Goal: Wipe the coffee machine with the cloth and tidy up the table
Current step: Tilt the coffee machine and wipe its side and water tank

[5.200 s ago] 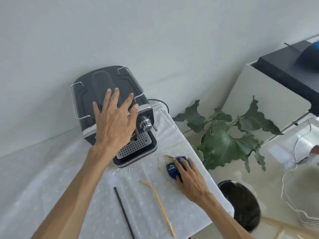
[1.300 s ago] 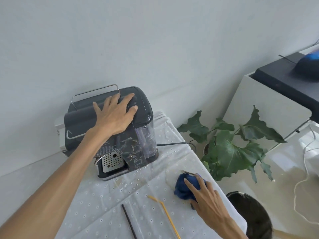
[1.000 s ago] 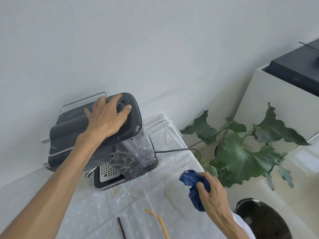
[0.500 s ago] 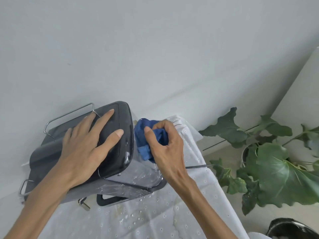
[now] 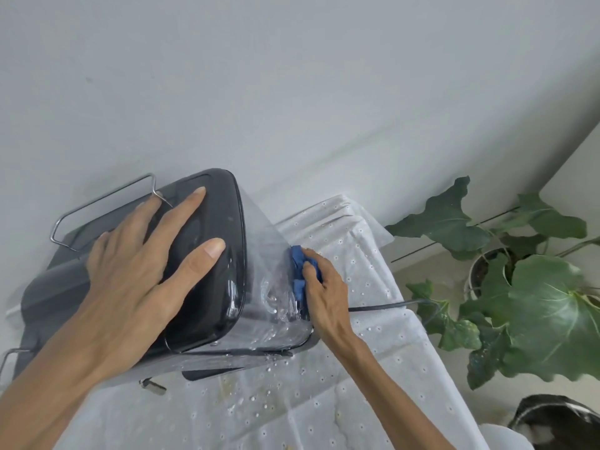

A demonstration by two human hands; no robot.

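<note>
- I am bracing the black, rounded-top plastic coffee machine (image 5: 207, 254) with my left hand (image 5: 139, 274): fingers are lying straight and spread flat on the lid, pressing down and gripping nothing.
- My right hand (image 5: 328, 293) is pinching the small crumpled blue cloth (image 5: 300, 271), fingers curled round it, and pressing it against the machine's clear water tank (image 5: 276, 287) on the side facing the wall.
- The machine is sitting on the white eyelet tablecloth (image 5: 357, 368), near the table's far corner, with its dark power cord (image 5: 383, 306) trailing off just behind my right wrist.
- In my judgement I am in the middle of wiping the tank; droplets are showing on the clear wall and on the tablecloth below.
- To do this well, I am planning long strokes from top to bottom, keeping the cloth flat against the tank rather than bunched, so that it is lifting water instead of smearing it.
- I am keeping steady downward pressure with the left palm so the machine is not sliding toward the table's edge.
- I am watching the cord: catching it with my wrist could tug the machine.
- The yellowish stains (image 5: 227, 384) on the tablecloth are waiting for later.
</note>
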